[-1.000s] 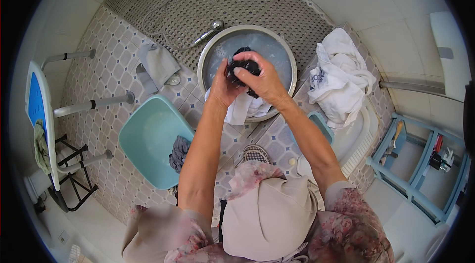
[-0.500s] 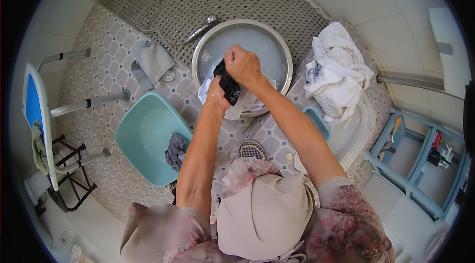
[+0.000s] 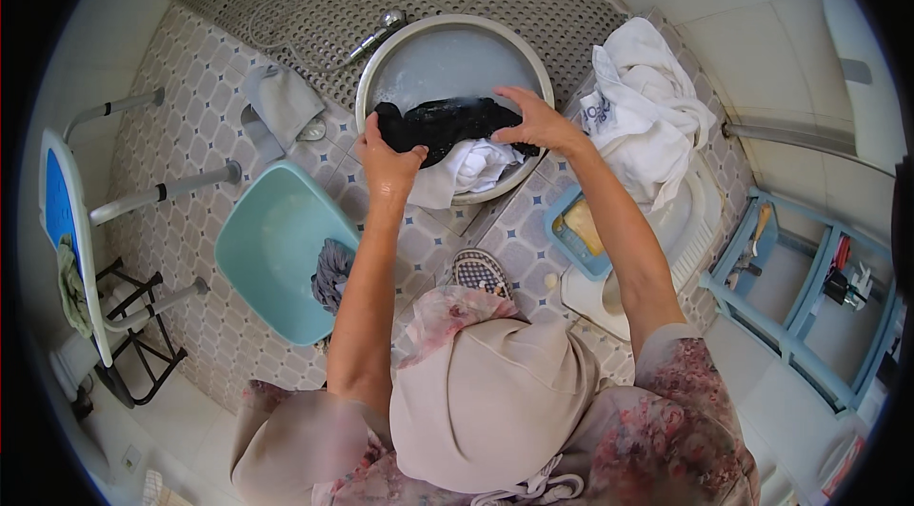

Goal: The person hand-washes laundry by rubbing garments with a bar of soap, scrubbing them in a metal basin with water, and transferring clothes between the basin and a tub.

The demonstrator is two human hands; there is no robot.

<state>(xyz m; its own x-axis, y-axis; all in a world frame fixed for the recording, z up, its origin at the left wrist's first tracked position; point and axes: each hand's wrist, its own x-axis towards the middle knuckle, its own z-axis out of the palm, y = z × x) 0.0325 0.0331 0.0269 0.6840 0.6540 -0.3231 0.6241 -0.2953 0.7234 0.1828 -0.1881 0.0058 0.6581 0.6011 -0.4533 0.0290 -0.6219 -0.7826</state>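
Both hands clamp a dark wet garment (image 3: 443,120), left hand (image 3: 388,163) at one end and right hand (image 3: 533,123) at the other, stretched across the metal basin (image 3: 409,39) over a white cloth (image 3: 466,171). This looks like hand-washing mid-scrub; next calls for rubbing or wringing. Both arms reach forward, elbows bent.

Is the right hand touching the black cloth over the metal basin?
Touching. The head view shows the right hand with fingers pressed onto the black cloth, stretched over the metal basin; the left hand grips its other end.
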